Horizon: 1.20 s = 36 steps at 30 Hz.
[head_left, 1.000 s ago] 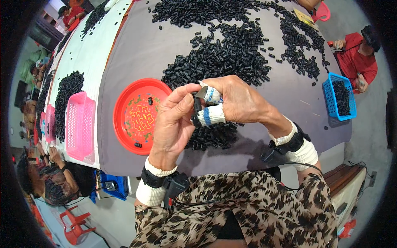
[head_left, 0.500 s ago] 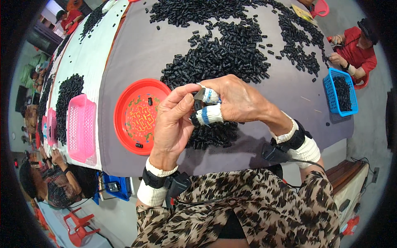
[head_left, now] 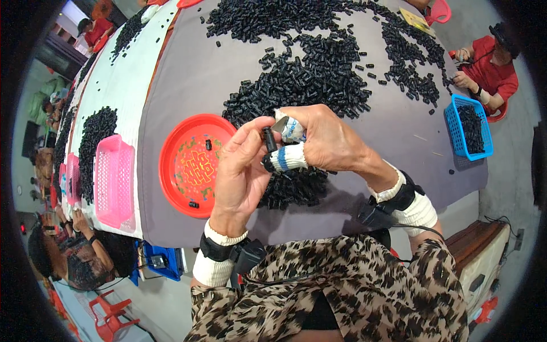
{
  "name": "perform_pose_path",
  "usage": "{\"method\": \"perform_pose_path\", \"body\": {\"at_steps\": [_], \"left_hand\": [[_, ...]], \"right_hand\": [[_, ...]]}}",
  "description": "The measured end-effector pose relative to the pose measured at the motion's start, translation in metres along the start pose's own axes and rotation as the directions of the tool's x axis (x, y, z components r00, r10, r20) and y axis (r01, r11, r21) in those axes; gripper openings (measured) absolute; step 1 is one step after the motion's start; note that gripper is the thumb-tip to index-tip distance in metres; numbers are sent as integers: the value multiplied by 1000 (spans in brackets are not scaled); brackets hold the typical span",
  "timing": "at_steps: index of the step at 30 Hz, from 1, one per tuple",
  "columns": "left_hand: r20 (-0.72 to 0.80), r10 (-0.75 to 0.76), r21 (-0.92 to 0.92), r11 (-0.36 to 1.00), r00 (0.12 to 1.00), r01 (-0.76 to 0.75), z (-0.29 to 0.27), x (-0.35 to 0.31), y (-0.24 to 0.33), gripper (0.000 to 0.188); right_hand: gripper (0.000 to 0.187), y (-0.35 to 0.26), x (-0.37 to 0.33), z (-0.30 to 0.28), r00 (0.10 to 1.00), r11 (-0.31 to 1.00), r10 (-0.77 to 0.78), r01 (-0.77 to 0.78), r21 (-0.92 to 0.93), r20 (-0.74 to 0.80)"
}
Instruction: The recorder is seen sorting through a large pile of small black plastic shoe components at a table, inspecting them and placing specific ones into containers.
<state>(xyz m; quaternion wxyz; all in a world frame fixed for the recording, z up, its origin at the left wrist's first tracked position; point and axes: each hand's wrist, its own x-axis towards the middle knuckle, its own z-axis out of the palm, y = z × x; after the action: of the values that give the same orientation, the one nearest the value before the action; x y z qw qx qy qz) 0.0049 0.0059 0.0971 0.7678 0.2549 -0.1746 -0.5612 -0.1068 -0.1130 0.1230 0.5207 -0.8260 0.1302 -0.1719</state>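
In front of me both hands meet over the table around a small black plastic cylinder [head_left: 269,139]. The thumb and fingers of my left hand [head_left: 241,171] pinch it from the left. My right hand [head_left: 336,139] is curled in from the right; one digit has a white sleeve with a blue band [head_left: 288,158], another a white printed wrap [head_left: 291,129]. These covered digits close on the cylinder's right side, hiding part of it. Just left of my hands lies a red round plate [head_left: 172,196] with two loose black pieces. Beyond and beneath my hands spread piles of black cylinders [head_left: 302,80].
A blue basket [head_left: 472,155] of black pieces stands at the table's right edge, near a person in red [head_left: 491,69]. Pink baskets [head_left: 115,188] and more black piles [head_left: 98,142] occupy the white table at left, where other people sit. Straps with black devices circle my wrists.
The black cylinder between my fingers now shows more of its length and stands more upright. My hands stay almost in place; the view has shifted slightly.
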Motion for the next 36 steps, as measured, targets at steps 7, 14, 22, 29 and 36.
{"method": "perform_pose_path", "body": {"at_steps": [7, 14, 22, 29, 36], "left_hand": [[-97, 15, 168, 986, 995, 1, 1, -4, 4, 21], [-33, -6, 100, 995, 999, 10, 0, -15, 8, 25], [63, 40, 45, 998, 997, -43, 1, -40, 15, 27], [104, 73, 50, 996, 992, -78, 5, -54, 23, 24], [120, 106, 124, 985, 987, -121, 8, -68, 30, 24]], "right_hand": [[33, -2, -2, 9, 1000, 1000, 25, -25, -14, -8], [26, -15, -8, 13, 998, 1000, 21, -21, -4, -65], [31, -33, -12, 25, 999, 1000, 15, -15, 17, 44], [34, -54, -17, 29, 997, 988, -40, 49, -150, 61], [38, -62, -22, 38, 995, 976, -62, 78, -202, 84]]}}
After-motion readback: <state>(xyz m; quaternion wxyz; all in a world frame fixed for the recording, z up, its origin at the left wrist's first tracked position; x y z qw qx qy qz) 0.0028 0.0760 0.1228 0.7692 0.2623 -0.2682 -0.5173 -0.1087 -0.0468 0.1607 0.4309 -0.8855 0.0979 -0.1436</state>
